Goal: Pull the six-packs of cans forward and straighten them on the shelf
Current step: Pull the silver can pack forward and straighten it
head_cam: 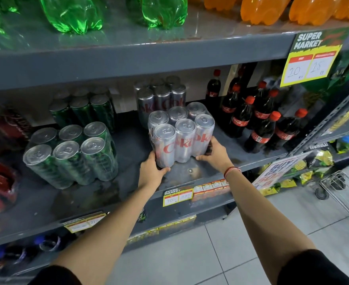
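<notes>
Silver six-pack [182,134] stands wrapped in plastic on the grey shelf [190,171], set back a little from its front edge and turned slightly askew. The left hand [152,169] and the right hand [214,152] clasp its lower corners, fingers [164,170] curled around the cans. Behind it stands a second silver pack [161,99]. Left of it sits a green six-pack [70,153]; right of it, cola bottles [260,120].

green bottles [72,15] at 11 o'clock, top shelf | orange bottles [268,9] at 1 o'clock | red-capped cola bottles [260,120] at 2 o'clock | yellow price sign [311,58] above them | wire cart [342,188] at 4 o'clock on tiled floor [210,254]
</notes>
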